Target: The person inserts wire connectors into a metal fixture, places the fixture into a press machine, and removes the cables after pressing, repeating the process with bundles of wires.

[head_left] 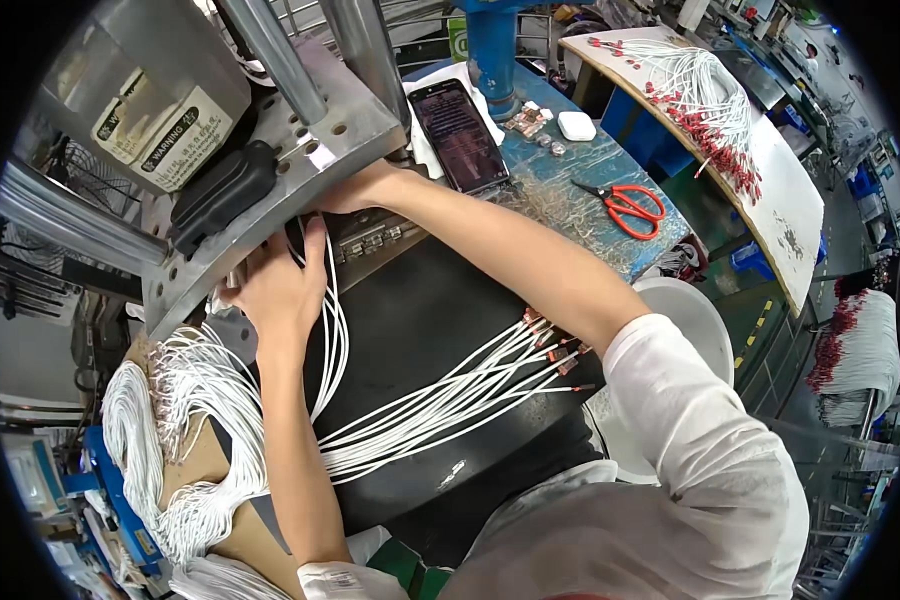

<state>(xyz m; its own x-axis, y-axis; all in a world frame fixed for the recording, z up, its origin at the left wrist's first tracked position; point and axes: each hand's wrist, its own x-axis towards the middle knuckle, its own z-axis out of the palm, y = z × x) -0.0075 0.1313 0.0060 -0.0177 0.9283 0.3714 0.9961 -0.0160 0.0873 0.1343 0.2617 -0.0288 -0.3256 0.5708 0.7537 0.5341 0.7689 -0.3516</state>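
Feeding white wires (440,400) by both hands (280,285) under press (300,150).

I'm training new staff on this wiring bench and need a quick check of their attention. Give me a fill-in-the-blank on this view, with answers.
1. The scissors on the blue bench top have ____ handles.
2. The wires spread across the black mat are ____ in colour.
3. The left hand rests on the wires at the edge of the grey metal ____.
4. Beside the right hand lies a dark ____ with a lit screen.

Answers: red; white; machine; phone
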